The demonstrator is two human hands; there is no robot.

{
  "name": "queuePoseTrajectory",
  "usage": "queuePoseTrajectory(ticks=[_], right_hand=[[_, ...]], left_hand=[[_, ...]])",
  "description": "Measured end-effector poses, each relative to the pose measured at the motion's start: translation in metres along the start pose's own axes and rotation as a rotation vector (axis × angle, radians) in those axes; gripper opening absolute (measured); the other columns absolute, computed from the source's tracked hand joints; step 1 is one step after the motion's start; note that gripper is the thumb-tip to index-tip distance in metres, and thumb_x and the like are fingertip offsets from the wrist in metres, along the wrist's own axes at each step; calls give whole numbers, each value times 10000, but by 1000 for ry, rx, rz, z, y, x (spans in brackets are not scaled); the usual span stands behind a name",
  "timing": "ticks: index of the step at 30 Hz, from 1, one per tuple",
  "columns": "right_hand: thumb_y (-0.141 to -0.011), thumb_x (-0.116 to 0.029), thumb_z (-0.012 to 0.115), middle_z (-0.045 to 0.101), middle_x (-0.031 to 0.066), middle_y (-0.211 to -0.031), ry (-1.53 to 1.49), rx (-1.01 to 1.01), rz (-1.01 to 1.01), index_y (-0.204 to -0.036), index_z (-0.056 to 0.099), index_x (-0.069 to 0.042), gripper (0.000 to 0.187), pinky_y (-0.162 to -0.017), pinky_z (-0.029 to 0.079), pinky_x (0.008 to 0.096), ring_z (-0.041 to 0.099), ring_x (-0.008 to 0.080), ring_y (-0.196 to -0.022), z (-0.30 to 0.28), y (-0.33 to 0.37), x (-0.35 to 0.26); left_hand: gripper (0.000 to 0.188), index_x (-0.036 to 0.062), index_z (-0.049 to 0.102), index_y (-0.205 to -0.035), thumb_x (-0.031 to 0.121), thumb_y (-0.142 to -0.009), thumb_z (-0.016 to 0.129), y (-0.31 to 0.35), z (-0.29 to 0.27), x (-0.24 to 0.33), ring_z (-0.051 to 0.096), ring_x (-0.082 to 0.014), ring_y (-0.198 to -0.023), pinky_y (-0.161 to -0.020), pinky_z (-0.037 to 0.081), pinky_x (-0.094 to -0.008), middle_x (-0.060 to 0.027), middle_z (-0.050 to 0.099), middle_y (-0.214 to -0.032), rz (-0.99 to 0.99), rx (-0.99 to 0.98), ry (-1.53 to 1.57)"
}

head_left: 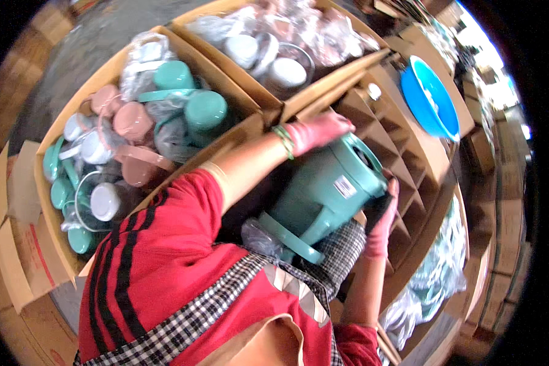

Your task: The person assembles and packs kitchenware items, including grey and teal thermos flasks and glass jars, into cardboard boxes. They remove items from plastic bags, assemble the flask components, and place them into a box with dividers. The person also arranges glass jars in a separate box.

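A teal plastic jug (314, 189) lies tilted across my lap, its round open end turned to the upper right and a small white label on its side. A curved handle and a teal hoop (290, 238) show at its lower end. My left hand (318, 132), in a pink glove with green bands at the wrist, grips the jug's upper side by the open rim. From the right, my gloved right hand (381, 227) holds the jug near the rim's lower edge; its fingers are partly hidden. Beside the hoop sits crumpled clear plastic (261, 238).
At left, an open carton (226, 141) holds several teal, pink and white vessels. Behind it, another carton (341, 68) has wrapped pink and white ones. Cardboard dividers (402, 177) stand right of the jug. A blue basin (429, 100) rests beyond them; plastic-wrapped teal items (436, 262) lie at right.
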State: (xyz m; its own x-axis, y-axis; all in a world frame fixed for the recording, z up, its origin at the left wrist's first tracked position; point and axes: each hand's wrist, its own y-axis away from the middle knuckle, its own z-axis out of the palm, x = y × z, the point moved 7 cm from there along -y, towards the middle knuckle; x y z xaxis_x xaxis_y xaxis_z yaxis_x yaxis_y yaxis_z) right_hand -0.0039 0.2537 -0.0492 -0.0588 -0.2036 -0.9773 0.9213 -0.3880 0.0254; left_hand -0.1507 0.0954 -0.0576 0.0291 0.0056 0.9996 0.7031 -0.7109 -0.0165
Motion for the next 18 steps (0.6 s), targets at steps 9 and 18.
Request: queuePoseTrajectory(ticks=[9,18], right_hand=[[-856,-464,364,488,111,-1090,-46,90,-76,-1169,388,-5,557,-859,367,331,481,205,-969,24,27,-31],[-860,-288,419,424,175,-1192,-507,-316,277,-1228,326,9,482,-922,354,366,445,258,-1073,7,-6,-9]], left_hand=[[513,74,574,-967,538,-789,447,-9,14,21,531,-113,-798,-749,421,-253,-65,582,-842,41,-145,295],[484,28,548,-784,460,-866,345,78,53,94,528,-141,-690,-670,431,-278,-36,566,-701,636,547,-897]])
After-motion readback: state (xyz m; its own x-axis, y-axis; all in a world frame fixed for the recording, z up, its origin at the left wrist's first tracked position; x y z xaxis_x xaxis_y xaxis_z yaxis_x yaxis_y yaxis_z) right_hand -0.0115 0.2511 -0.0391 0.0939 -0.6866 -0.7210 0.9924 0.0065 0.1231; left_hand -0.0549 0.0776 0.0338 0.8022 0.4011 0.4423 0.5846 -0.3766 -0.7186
